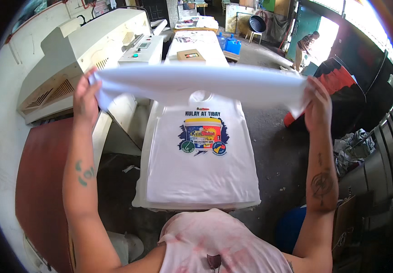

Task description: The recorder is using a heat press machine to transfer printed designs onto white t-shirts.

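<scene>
A white cloth (pixel 196 78), blurred by motion, stretches sideways in the air between my hands. My left hand (pixel 86 95) grips its left end with curled fingers, and my right hand (pixel 317 100) grips the right end. Beneath it a white sleeveless shirt (pixel 201 175) lies flat on a long padded white table (pixel 137 198), printed with a colourful paint-bucket picture and round badges. The raised cloth hides part of the table behind the shirt's neckline.
A large cream machine (pixel 64 68) with a control panel stands left, above a reddish-brown board (pixel 39 177). A box (pixel 185 55) sits farther along the table. Blue containers (pixel 233 45), a person (pixel 305 48) by a doorway and a black-and-red object (pixel 330 82) are at the right.
</scene>
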Demonstrator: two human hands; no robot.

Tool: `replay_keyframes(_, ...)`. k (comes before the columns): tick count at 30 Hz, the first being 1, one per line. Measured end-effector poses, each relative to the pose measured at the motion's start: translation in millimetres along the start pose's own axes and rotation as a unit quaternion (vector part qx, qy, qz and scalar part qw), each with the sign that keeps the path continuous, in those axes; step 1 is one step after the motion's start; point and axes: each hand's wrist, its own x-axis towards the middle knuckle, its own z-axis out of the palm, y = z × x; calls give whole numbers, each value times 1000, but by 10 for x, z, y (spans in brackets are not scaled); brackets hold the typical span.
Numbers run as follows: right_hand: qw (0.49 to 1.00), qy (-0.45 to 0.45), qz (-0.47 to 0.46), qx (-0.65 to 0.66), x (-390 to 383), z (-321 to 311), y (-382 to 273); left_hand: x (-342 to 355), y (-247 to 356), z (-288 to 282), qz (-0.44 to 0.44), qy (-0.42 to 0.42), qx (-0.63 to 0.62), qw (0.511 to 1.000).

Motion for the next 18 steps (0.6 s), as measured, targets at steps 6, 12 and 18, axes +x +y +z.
replay_keyframes(6, 976, 49, 141, -156, -1146, -720, 1327, -1280, -1021, -205, -202, 20, 66, 977)
replay_keyframes(12, 920, 52, 310, -233, -2195, -1181, 2526, -2579, -2195, -430, -351, 3, 243, 904)
replay_keyframes(18, 893, 37, 359, -270, -2604, -1259, 3081, -3183, -2712, -690, -421, -9, 318, 850)
